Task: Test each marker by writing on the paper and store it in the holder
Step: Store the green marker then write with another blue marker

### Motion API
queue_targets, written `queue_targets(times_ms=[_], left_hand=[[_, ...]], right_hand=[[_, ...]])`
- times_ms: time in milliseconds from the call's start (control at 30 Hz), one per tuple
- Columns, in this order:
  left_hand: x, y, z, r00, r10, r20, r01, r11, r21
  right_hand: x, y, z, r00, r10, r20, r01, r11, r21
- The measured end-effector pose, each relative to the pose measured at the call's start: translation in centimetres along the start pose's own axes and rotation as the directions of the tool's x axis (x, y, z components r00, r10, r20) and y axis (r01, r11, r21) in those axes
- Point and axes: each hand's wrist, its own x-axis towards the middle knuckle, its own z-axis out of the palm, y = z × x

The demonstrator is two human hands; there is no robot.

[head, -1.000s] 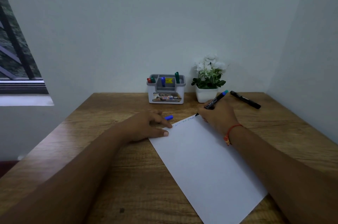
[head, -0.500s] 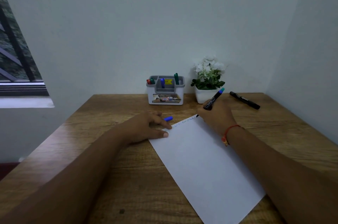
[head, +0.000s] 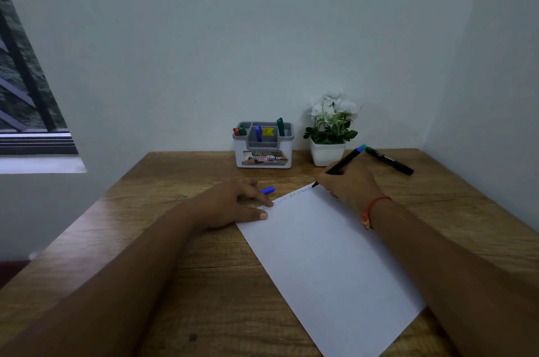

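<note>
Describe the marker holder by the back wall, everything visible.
The white, plastic-looking rectangular marker holder has a grey divided top, a printed picture label across its front and a yellow sticker inside. It stands upright on the wooden desk at the back wall, left of the white potted plant, not touching it. A red-capped marker and a green one sit in its left compartment, a blue marker in the middle, another green marker at the right.
</note>
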Motion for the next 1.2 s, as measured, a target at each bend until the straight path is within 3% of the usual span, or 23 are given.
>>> queue_targets(times_ms=[633,800,933,1033,1200], left_hand=[[0.5,-0.4,0.1,1.000,0.001,-0.003,-0.001,1.000,-0.009],[0.3,-0.6,0.1,1.000,-0.005,-0.013,0.005,0.999,-0.033],[0.5,-0.6,0.1,0.983,0.008,-0.185,-0.017,0.999,-0.047],[0.8,-0.6,0.2,0.933,-0.091,-0.348,0.082,0.996,-0.041],[1.3,-0.3,0.4,0.916,-0.122,-0.382,0.155,0.986,0.056]], right_hand=[[0.3,-0.2,0.2,1.000,0.006,-0.016,-0.007,0.996,-0.086],[0.3,-0.2,0.1,0.999,-0.012,-0.049,0.012,1.000,-0.012],[0.0,-0.4,-0.2,0.995,-0.101,-0.014,0.102,0.991,0.089],[-0.4,-0.7,0.0,0.992,-0.110,0.055,0.100,0.983,0.154],[-1.1,-1.7,0.8,0.985,-0.058,0.162,0.010,0.959,0.284]])
